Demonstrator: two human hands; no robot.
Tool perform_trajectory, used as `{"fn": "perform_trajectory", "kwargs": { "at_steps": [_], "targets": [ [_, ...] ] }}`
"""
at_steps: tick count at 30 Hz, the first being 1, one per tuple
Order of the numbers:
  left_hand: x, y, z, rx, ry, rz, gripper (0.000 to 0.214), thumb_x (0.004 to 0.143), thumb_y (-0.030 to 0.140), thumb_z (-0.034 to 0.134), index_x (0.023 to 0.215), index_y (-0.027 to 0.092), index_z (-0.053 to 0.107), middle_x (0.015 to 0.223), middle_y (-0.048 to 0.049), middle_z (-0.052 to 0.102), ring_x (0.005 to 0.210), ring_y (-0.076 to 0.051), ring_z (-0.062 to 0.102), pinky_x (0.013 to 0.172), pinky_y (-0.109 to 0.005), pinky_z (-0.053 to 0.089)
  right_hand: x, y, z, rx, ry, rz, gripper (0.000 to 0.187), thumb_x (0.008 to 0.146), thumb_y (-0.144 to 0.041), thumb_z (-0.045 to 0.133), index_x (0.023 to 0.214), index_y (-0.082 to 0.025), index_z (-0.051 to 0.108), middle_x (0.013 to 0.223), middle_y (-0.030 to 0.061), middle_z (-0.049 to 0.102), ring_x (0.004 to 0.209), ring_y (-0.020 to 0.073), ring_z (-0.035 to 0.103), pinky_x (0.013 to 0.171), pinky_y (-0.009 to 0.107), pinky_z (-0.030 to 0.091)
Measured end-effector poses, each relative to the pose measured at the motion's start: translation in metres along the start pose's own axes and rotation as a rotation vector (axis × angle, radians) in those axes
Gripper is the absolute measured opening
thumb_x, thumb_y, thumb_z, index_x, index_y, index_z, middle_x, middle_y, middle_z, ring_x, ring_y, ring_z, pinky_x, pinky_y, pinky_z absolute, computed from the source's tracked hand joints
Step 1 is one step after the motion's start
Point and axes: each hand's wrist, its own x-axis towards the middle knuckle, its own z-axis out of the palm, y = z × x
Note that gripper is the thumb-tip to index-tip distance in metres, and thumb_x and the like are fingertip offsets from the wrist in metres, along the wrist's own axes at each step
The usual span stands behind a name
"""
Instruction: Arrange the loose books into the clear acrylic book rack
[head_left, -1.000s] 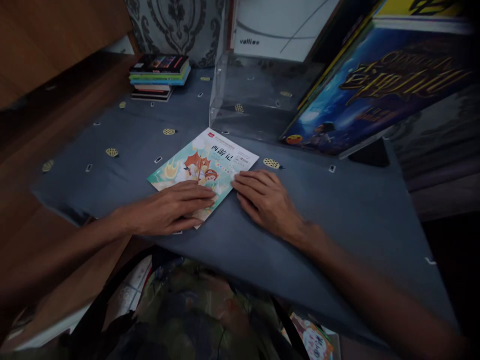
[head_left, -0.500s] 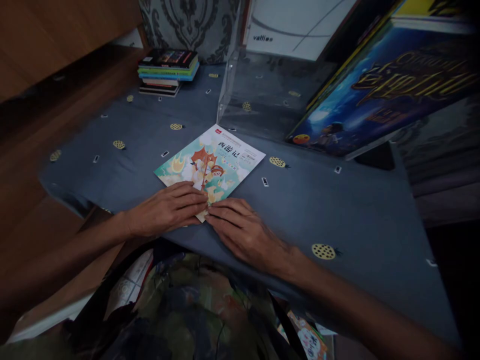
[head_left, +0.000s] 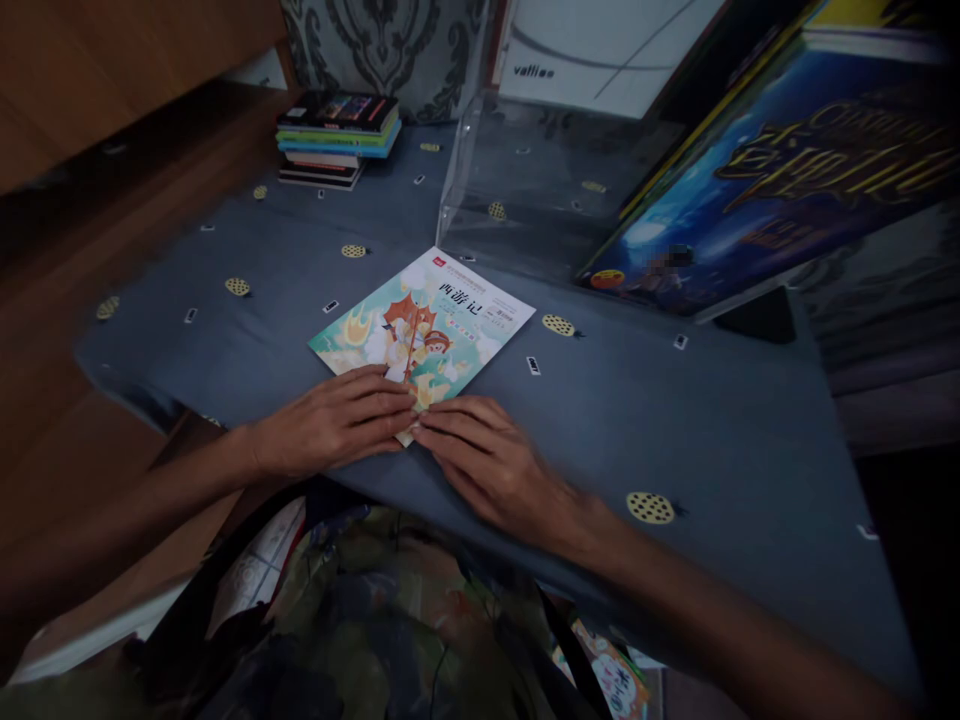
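Observation:
A thin paperback book (head_left: 427, 320) with a teal and orange illustrated cover lies closed and flat on the cloth, one corner toward me. My left hand (head_left: 341, 420) rests palm down over its near left edge, the fingers stretched out across the cover. From the other side, my right hand (head_left: 499, 455) reaches in with extended fingers, their tips touching the book's near corner. The fingertips of both hands almost meet there. Both thumbs are mostly hidden, and neither hand visibly grips the book.
A dark blue pineapple-print cloth (head_left: 600, 420) covers the table. At the back left stands a stack of books (head_left: 337, 140). A clear acrylic holder (head_left: 540, 170) stands behind, with a large blue book (head_left: 750, 200) leaning upright to its right. Below the table edge, a colourful book (head_left: 611, 675) shows.
The view has shifted very slightly. Both hands stay in the same place on the book, which lies as before.

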Motion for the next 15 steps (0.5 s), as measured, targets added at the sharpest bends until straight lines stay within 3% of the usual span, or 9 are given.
{"fn": "perform_trajectory", "kwargs": {
  "at_steps": [7,15],
  "targets": [
    [-0.013,0.004,-0.001,-0.032,0.054,0.033,0.024,0.092,0.016,0.064,0.115,0.021,0.064,0.11,-0.0054,0.073,0.111,-0.018,0.066,0.108,-0.047,0.05,-0.001,0.0,-0.001,-0.088,-0.046,-0.034,0.024,0.095,-0.011,0.05,0.113,-0.012,0.067,0.112,0.0143,0.07,0.111,0.0254,0.059,0.092,0.044,0.055],
    [-0.007,0.009,-0.002,0.043,0.053,0.104,0.015,0.09,0.016,0.064,0.105,0.016,0.067,0.102,-0.0069,0.073,0.103,-0.02,0.067,0.096,-0.037,0.056,-0.001,-0.002,0.001,-0.164,-0.091,-0.029,0.024,0.095,-0.011,0.05,0.11,-0.014,0.069,0.112,0.014,0.07,0.111,0.0253,0.058,0.093,0.045,0.052]
  ]
}}
